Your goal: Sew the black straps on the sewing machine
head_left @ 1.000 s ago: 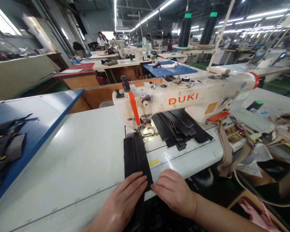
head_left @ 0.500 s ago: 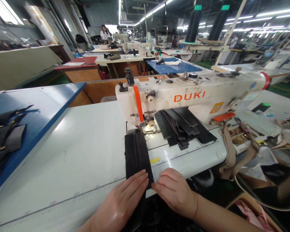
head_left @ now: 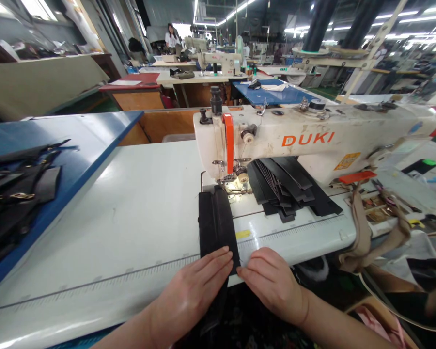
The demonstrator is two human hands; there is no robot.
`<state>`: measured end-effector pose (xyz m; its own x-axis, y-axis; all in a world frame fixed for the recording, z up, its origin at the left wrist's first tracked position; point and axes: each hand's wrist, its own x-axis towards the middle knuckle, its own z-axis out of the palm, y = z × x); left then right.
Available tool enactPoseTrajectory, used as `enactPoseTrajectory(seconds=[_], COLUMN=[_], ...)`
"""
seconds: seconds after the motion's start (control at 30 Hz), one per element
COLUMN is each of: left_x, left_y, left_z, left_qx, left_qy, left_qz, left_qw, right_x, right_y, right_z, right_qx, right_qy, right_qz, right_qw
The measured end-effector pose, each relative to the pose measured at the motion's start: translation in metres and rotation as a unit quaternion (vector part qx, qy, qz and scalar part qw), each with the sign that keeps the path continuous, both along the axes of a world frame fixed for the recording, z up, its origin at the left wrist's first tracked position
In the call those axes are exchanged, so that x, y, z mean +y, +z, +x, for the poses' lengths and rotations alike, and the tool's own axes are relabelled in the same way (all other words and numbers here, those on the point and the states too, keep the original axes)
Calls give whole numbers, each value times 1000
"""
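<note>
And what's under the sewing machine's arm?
Flat black pieces, fanned in a pile on the white table. The machine's arm covers their far ends, so those can't be seen.

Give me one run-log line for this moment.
left hand: flat on black fabric; right hand: at fabric's right edge; far end: at sewing machine; dark strips: beneath machine's arm

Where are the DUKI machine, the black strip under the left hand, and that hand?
DUKI machine [head_left: 305, 151]: head view, front of its white arm.
Black strip [head_left: 217, 223]: head view, on its upper face.
Left hand [head_left: 196, 285]: head view, back of the hand.
</note>
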<state>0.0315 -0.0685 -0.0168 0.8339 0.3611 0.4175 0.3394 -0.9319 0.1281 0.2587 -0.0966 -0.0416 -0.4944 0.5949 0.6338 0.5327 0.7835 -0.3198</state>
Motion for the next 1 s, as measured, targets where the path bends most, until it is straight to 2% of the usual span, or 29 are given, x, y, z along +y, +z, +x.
enactPoseTrajectory(seconds=[0.13,0.33,0.6,1.0], left_x=[-2,-8,-7,-8], left_y=[-1,3,8,10], left_z=[0,0,0,0], left_qx=[-10,27,38,43], left_qy=[5,30,23,23], left_qz=[-16,-62,-50,-37], left_qw=[1000,997,998,998], right_x=[0,4,23,26], right_y=[7,18,29,31], right_z=[4,13,14,12], right_qx=[-28,-23,-57,-75], right_qy=[12,37,36,91], right_qz=[-13,-36,-87,-93], right_qw=[999,998,994,989])
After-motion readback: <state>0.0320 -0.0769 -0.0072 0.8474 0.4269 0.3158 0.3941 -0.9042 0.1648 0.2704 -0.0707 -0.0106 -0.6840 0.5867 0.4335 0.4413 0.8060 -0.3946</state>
